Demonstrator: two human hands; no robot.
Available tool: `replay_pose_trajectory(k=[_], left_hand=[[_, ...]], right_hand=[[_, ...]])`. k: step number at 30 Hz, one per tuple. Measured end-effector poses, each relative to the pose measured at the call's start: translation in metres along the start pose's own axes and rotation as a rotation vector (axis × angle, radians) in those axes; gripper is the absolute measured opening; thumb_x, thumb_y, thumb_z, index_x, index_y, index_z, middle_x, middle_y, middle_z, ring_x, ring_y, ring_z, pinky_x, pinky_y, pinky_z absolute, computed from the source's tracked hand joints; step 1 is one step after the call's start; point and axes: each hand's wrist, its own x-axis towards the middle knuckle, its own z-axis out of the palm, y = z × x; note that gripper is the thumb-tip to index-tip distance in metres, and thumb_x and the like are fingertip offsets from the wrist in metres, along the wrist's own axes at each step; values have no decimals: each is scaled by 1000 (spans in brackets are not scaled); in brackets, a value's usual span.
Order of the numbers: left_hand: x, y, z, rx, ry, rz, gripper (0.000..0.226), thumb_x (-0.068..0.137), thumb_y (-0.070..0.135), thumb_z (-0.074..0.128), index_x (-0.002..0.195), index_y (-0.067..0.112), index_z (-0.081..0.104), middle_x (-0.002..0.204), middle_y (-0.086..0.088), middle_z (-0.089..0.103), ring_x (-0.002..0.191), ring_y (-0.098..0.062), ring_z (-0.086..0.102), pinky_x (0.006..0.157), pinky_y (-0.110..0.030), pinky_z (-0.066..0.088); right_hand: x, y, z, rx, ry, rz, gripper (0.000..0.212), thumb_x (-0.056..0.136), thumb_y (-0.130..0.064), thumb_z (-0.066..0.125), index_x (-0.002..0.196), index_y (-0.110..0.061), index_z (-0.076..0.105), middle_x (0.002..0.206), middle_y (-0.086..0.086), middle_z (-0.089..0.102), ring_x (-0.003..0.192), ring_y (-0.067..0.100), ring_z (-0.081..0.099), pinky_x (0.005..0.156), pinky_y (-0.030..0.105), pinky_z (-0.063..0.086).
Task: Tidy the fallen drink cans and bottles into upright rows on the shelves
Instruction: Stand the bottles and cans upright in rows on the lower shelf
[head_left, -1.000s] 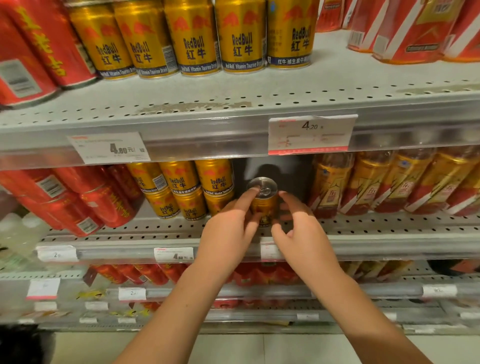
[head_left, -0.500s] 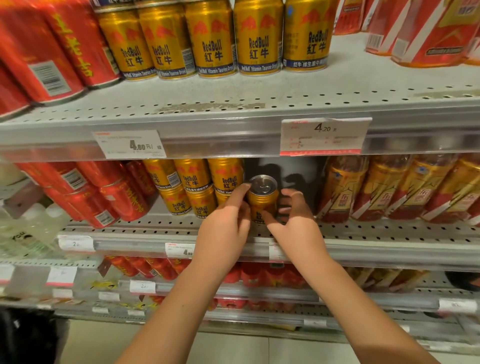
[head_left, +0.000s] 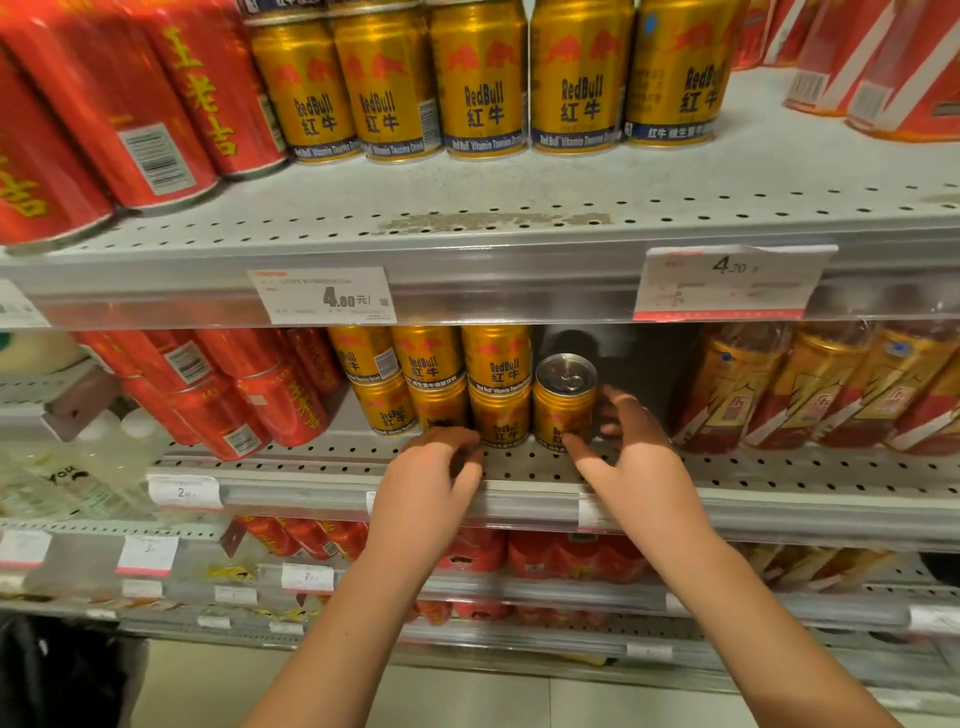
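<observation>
A gold Red Bull can (head_left: 563, 400) stands upright on the middle shelf (head_left: 779, 470), at the right end of a stacked row of gold cans (head_left: 496, 387). My right hand (head_left: 631, 457) holds it loosely, thumb against its front base and fingers round its right side. My left hand (head_left: 428, 480) is off the can, lower left at the shelf's front lip, fingers loosely bent and holding nothing. A dark gap separates the can from the bottles to the right.
Bottles with gold and red labels (head_left: 810, 389) fill the middle shelf's right side. Red cans (head_left: 249, 395) lean at its left. The top shelf (head_left: 519, 228) carries upright gold cans (head_left: 483, 83) and tilted red cans (head_left: 130, 104). Lower shelves hold red packs (head_left: 566, 556).
My left hand has let go of the gold can and dropped to the shelf's front lip. The can now stands beside the stacked row. My view has moved closer.
</observation>
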Motion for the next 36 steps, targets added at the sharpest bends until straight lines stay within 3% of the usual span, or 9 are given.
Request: replay_pose_trajectory(k=[5, 11, 14, 18, 22, 27, 30, 33, 36], left_hand=[[-7, -27, -11, 92, 115, -51, 19, 94, 32, 57, 84, 20, 68, 67, 6, 57, 69, -21, 55, 60, -35, 40], [-2, -37, -20, -45, 222, -120, 20, 95, 37, 61, 104, 21, 67, 91, 3, 67, 83, -19, 63, 65, -35, 49], [5, -51, -29, -142, 299, -251, 41, 88, 43, 73, 113, 19, 52, 100, -1, 60, 83, -21, 63, 69, -41, 56], [24, -62, -36, -169, 234, -276, 64, 83, 40, 80, 129, 12, 48, 121, -9, 59, 111, -29, 59, 90, -42, 53], [40, -65, -36, -171, 177, -277, 56, 82, 42, 80, 122, 15, 51, 115, -8, 67, 108, -30, 64, 88, -40, 53], [40, -72, -35, -160, 151, -252, 49, 87, 42, 75, 124, 18, 51, 118, -7, 66, 107, -29, 64, 88, -43, 53], [38, -70, -35, -187, 128, -260, 49, 90, 39, 73, 128, 17, 50, 118, -9, 68, 104, -31, 66, 87, -41, 53], [25, -63, -36, -200, 171, -298, 55, 88, 39, 75, 129, 12, 50, 115, -12, 69, 105, -35, 65, 86, -44, 53], [-3, -46, -33, -155, 300, -229, 34, 87, 37, 73, 107, 19, 53, 91, -6, 64, 87, -30, 62, 73, -45, 52]], right_hand=[[-23, 11, -14, -196, 16, 35, 50, 92, -40, 62, 139, -28, 53, 104, 0, 67, 79, 15, 60, 65, 28, 48], [-27, 6, -17, -235, 9, -4, 34, 94, -36, 58, 125, -25, 65, 90, -2, 64, 82, 18, 61, 71, 32, 52], [-29, 8, -19, -241, 4, 4, 32, 94, -37, 56, 121, -24, 67, 88, -3, 62, 78, 18, 61, 69, 35, 54], [-30, 7, -18, -277, 5, 5, 28, 94, -35, 55, 112, -21, 71, 81, -1, 61, 73, 19, 60, 65, 37, 53], [-29, 7, -15, -306, -5, 10, 27, 92, -35, 51, 92, -16, 70, 68, -3, 58, 63, 18, 58, 56, 35, 48], [-30, 8, -17, -261, -2, 31, 28, 95, -29, 54, 115, -16, 69, 77, 4, 64, 71, 24, 61, 63, 37, 52], [-29, 12, -27, -193, 66, 103, 26, 95, -26, 55, 117, -16, 65, 76, 10, 62, 70, 25, 59, 58, 32, 44], [-30, 21, -41, -192, 119, 173, 17, 95, -26, 54, 94, -11, 63, 74, 11, 58, 68, 27, 56, 58, 31, 39], [-34, 28, -50, -212, 165, 203, 21, 97, -29, 53, 83, -14, 58, 80, 2, 53, 71, 19, 55, 61, 32, 40]])
